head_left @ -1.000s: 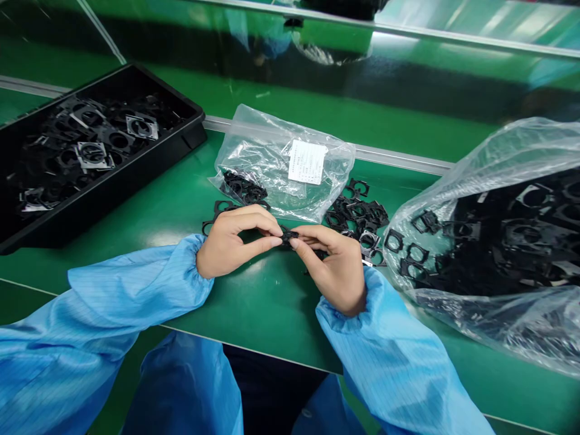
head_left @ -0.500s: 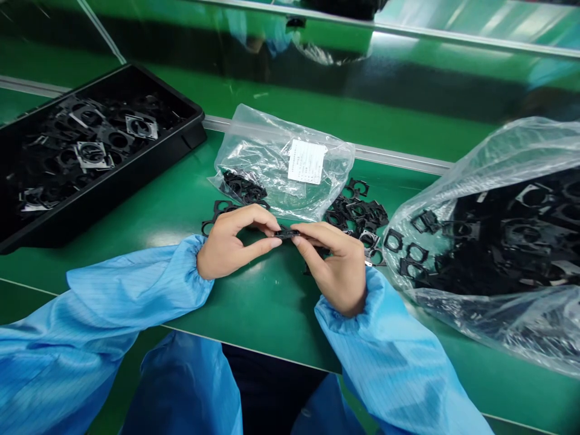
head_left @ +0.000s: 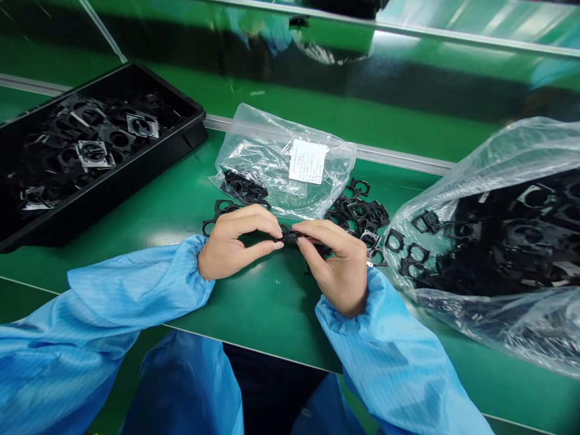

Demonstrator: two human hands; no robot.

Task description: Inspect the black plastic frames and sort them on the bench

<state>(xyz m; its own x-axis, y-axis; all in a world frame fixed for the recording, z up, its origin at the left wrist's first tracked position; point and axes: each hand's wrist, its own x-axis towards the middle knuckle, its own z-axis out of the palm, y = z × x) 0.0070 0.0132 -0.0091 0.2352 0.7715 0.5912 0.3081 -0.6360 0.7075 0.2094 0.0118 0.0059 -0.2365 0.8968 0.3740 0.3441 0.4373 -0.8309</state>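
One head view, forward and down

The single camera sits on the wearer's head, above the near edge of the desk [head_left: 254, 305], looking forward and down. It is close enough that the left hand [head_left: 222, 248] and right hand [head_left: 339, 266] fall mid-frame, with the sleeves [head_left: 140, 284] entering from the lower corners and the lap [head_left: 185, 380] at the bottom. The upper frame reaches the green panel [head_left: 281, 90] behind. Both desk edges slope lower rightward. The frame's sides crop the tray [head_left: 136, 166] and right bag [head_left: 521, 148].
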